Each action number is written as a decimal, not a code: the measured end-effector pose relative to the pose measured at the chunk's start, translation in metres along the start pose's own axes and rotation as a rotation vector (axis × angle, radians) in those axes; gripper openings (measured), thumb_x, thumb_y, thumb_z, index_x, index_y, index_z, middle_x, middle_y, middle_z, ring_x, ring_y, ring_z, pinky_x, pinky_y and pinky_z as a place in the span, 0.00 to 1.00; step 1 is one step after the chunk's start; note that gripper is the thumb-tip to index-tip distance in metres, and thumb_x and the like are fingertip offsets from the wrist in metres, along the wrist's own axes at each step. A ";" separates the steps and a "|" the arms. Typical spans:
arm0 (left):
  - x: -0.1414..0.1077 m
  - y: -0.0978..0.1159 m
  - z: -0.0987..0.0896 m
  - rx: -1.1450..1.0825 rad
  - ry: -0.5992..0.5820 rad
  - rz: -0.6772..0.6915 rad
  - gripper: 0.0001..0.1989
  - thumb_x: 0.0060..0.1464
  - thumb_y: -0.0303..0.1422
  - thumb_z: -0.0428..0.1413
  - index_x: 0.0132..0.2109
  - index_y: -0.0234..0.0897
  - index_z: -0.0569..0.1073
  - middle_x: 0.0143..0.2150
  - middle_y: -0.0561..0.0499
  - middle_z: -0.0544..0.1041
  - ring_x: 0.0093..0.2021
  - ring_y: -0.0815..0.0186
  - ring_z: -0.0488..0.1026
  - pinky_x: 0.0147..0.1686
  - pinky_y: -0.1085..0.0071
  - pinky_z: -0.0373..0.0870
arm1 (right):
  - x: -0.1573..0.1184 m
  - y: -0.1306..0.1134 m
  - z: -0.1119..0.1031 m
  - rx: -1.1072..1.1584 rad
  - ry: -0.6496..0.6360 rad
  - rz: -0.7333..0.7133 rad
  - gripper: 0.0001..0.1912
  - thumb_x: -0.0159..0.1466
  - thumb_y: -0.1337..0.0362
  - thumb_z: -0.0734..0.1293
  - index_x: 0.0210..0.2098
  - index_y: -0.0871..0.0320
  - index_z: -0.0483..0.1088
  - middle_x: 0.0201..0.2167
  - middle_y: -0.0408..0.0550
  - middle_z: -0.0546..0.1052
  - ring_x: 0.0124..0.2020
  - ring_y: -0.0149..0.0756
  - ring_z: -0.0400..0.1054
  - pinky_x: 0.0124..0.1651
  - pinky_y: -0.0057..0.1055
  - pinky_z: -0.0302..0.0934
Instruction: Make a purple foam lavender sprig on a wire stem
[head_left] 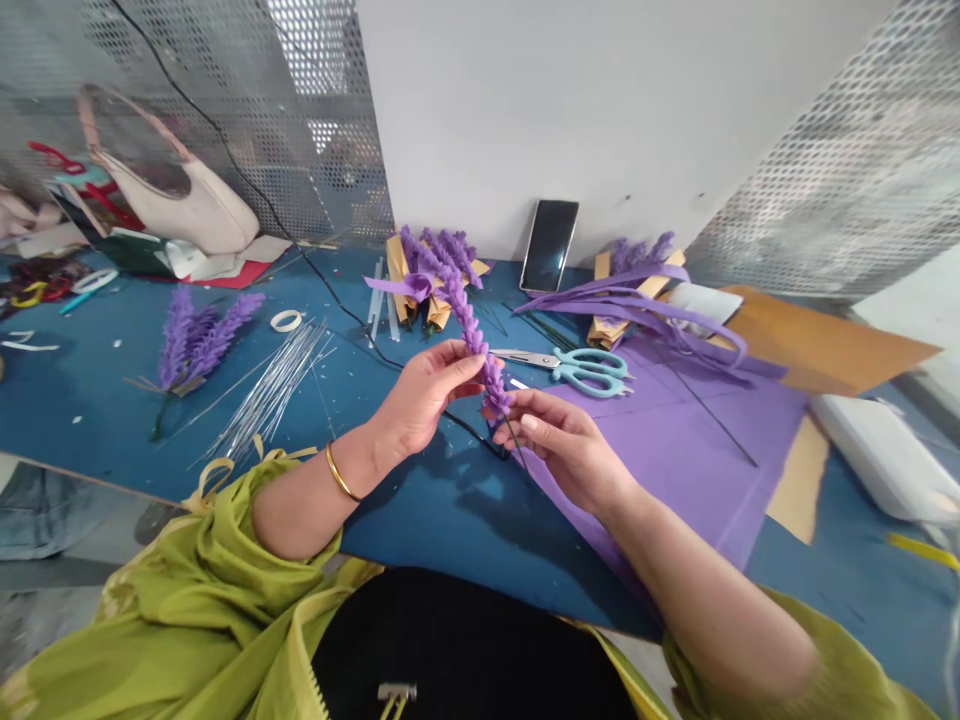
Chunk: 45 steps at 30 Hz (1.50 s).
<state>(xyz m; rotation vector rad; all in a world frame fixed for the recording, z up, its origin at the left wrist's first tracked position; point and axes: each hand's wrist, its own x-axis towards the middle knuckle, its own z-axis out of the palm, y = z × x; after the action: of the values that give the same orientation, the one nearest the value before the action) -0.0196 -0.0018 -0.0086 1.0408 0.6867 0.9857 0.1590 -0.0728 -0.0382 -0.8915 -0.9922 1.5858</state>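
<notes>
A purple lavender stem (pixel 466 318) with twisted petals slants up and away from me above the blue table. My left hand (pixel 442 385) pinches its flower part about midway down, thumb on top. At the lower end of the petals, my right hand (pixel 559 435) has its thumb and fingers closed on the base, where the thin dark stalk comes out and points toward me. Just beyond my hands lie scissors with light blue handles (pixel 592 372), their blades partly behind the flower. A sheet of purple paper (pixel 675 440) lies under and beside my right hand.
Finished lavender sprigs (pixel 196 340) and a bundle of wires (pixel 274 390) lie left, near a tape roll (pixel 286 321). Behind stand wrapped flowers (pixel 454 255), a phone (pixel 550 245) and purple strips (pixel 637 290). A white box (pixel 889 460) is right; a black cable (pixel 300 245) crosses the table.
</notes>
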 end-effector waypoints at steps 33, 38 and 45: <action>0.006 0.012 -0.013 0.155 0.059 -0.094 0.13 0.47 0.41 0.69 0.35 0.35 0.82 0.32 0.49 0.82 0.29 0.68 0.76 0.29 0.74 0.69 | -0.001 -0.025 -0.014 -0.336 0.317 -0.135 0.15 0.62 0.52 0.70 0.32 0.59 0.77 0.27 0.47 0.79 0.22 0.28 0.67 0.26 0.28 0.60; 0.016 0.018 -0.021 -0.019 0.308 0.013 0.13 0.43 0.40 0.70 0.32 0.36 0.80 0.30 0.52 0.80 0.31 0.69 0.78 0.29 0.75 0.69 | 0.002 -0.025 -0.026 -0.653 0.353 -0.006 0.20 0.62 0.47 0.68 0.26 0.58 0.72 0.19 0.44 0.74 0.19 0.30 0.66 0.24 0.29 0.58; 0.016 0.012 -0.017 -0.026 0.346 0.085 0.12 0.43 0.37 0.70 0.35 0.37 0.82 0.32 0.51 0.82 0.31 0.67 0.80 0.28 0.74 0.68 | 0.011 -0.003 -0.001 -1.271 0.401 0.231 0.29 0.61 0.35 0.62 0.23 0.54 0.68 0.24 0.49 0.77 0.27 0.40 0.71 0.28 0.33 0.53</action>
<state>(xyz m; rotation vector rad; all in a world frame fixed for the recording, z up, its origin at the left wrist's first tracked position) -0.0314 0.0212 -0.0040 0.8899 0.9154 1.2616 0.1588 -0.0611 -0.0368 -2.1254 -1.6188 0.7236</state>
